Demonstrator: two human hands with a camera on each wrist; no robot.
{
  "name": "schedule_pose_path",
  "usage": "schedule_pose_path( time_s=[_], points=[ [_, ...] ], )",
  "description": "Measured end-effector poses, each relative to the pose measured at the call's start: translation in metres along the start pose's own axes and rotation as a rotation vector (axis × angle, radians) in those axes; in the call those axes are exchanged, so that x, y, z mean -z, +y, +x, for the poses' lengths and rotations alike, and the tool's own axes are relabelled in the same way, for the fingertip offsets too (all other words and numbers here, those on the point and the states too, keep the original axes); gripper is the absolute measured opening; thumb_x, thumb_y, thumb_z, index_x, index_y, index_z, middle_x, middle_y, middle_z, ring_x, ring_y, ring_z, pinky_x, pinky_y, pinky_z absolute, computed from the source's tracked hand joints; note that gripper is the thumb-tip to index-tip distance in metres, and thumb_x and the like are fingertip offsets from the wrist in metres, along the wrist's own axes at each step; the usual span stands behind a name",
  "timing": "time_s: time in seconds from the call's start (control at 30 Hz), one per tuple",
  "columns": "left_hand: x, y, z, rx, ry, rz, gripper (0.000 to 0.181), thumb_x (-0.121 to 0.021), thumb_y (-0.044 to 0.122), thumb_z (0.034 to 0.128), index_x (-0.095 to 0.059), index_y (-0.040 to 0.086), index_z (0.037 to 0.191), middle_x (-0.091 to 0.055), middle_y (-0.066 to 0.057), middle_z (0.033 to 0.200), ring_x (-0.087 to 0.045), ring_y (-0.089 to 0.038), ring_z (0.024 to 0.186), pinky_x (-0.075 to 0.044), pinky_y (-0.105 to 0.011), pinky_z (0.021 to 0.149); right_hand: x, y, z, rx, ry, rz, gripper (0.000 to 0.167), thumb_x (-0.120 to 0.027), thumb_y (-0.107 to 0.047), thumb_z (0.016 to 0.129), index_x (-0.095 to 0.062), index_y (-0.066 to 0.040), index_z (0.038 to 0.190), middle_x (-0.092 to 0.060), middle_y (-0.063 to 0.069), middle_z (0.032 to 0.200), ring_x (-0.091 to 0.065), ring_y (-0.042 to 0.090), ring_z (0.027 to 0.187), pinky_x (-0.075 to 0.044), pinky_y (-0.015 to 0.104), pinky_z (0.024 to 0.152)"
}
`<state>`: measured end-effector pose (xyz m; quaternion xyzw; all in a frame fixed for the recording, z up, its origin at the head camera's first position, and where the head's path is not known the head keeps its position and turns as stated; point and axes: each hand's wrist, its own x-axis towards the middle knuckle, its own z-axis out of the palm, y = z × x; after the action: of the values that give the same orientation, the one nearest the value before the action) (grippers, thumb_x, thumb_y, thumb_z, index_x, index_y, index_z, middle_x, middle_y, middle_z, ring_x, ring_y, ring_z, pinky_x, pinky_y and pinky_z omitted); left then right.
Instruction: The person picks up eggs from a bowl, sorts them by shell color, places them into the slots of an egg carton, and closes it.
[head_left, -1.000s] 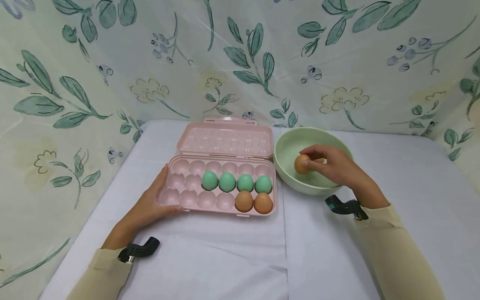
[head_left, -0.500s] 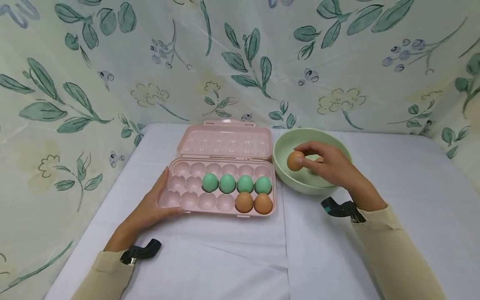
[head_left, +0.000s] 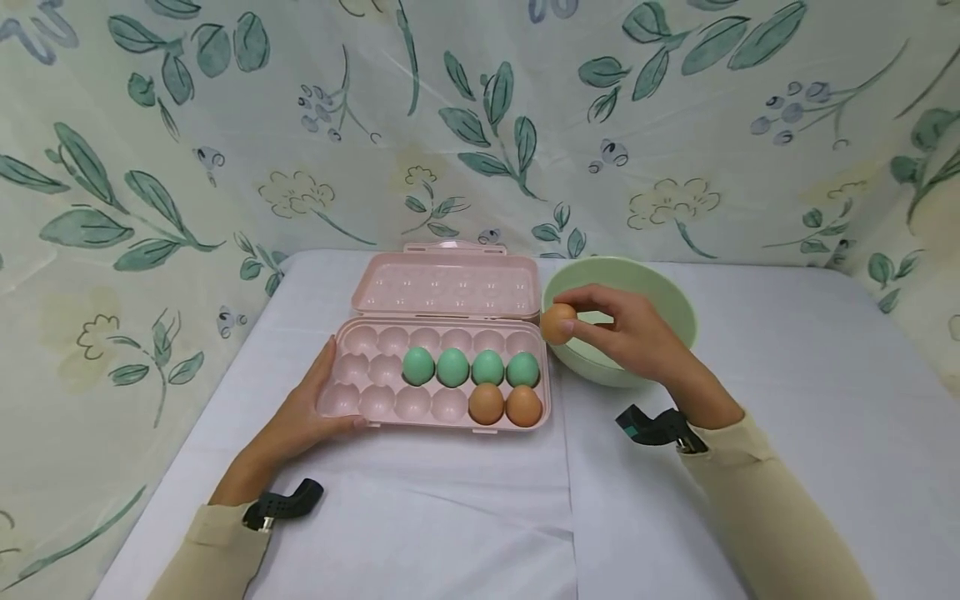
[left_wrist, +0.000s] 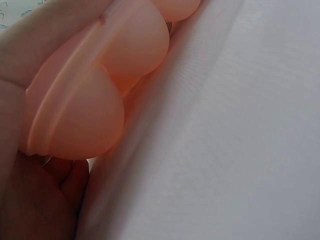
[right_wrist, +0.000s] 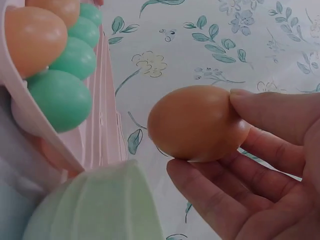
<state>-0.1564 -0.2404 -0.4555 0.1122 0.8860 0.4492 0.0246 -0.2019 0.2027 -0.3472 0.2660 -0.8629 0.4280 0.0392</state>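
A pink egg carton lies with its lid folded back. Several green eggs sit in its middle row, and two brown eggs fill the right end of the front row. My left hand grips the carton's left end, thumb along the front edge; in the left wrist view its fingers curl against the rounded cups. With thumb and fingers my right hand pinches another brown egg, held over the left rim of the green bowl, close to the carton's right edge.
The bowl stands against the carton's right side. White cloth covers the table, and a leaf-patterned curtain hangs behind and to the left. Both wrists carry black camera mounts.
My right hand has carried the brown egg left, from inside the bowl to above its left rim. The left hand keeps its grip on the carton.
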Motion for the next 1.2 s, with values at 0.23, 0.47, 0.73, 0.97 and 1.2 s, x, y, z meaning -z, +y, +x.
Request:
schedule_pose_path(
  time_s=[0.23, 0.47, 0.73, 0.97, 1.2],
  points=[
    [0.001, -0.002, 0.000, -0.005, 0.005, -0.001, 0.127, -0.088, 0.036, 0.0655, 0.002, 0.034, 0.155, -0.006, 0.009, 0.161, -0.012, -0.023, 0.147, -0.019, -0.061, 0.111, -0.016, -0.011, 0.007, 0.007, -0.046, 0.084, 0.034, -0.068, -0.020, 0.092, -0.064, -0.009, 0.124, -0.065, 0.002, 0.117, -0.058, 0.018, 0.113, -0.053, 0.038, 0.089],
    [0.002, -0.003, 0.001, 0.003, 0.007, -0.001, 0.129, -0.089, 0.037, 0.0639, 0.001, 0.031, 0.156, -0.006, 0.009, 0.161, -0.011, -0.023, 0.147, -0.018, -0.061, 0.111, -0.032, -0.024, 0.017, 0.012, -0.075, 0.167, 0.034, -0.068, -0.020, 0.092, -0.064, -0.010, 0.124, -0.064, 0.002, 0.120, -0.058, 0.017, 0.112, -0.050, 0.041, 0.095],
    [0.000, -0.004, 0.001, -0.011, 0.006, -0.009, 0.127, -0.089, 0.034, 0.0644, 0.000, 0.033, 0.156, -0.007, 0.009, 0.161, -0.012, -0.023, 0.147, -0.018, -0.062, 0.111, -0.049, -0.033, 0.026, 0.035, -0.103, 0.207, 0.034, -0.067, -0.020, 0.092, -0.064, -0.009, 0.124, -0.064, 0.000, 0.120, -0.060, 0.016, 0.111, -0.050, 0.042, 0.094],
    [0.001, -0.002, -0.001, -0.003, 0.011, -0.016, 0.126, -0.089, 0.029, 0.0654, 0.000, 0.032, 0.155, -0.008, 0.007, 0.161, -0.011, -0.022, 0.147, -0.017, -0.060, 0.112, -0.062, -0.039, 0.035, 0.033, -0.142, 0.234, 0.033, -0.068, -0.021, 0.092, -0.065, -0.012, 0.123, -0.064, -0.001, 0.120, -0.059, 0.015, 0.113, -0.050, 0.038, 0.094],
    [0.003, 0.000, 0.001, 0.010, 0.005, 0.001, 0.126, -0.088, 0.032, 0.0658, 0.001, 0.033, 0.155, -0.007, 0.006, 0.162, -0.010, -0.021, 0.147, -0.016, -0.058, 0.113, -0.072, -0.042, 0.039, 0.036, -0.178, 0.235, 0.032, -0.068, -0.025, 0.092, -0.065, -0.015, 0.121, -0.064, -0.003, 0.117, -0.058, 0.013, 0.111, -0.051, 0.041, 0.092]
  ],
)
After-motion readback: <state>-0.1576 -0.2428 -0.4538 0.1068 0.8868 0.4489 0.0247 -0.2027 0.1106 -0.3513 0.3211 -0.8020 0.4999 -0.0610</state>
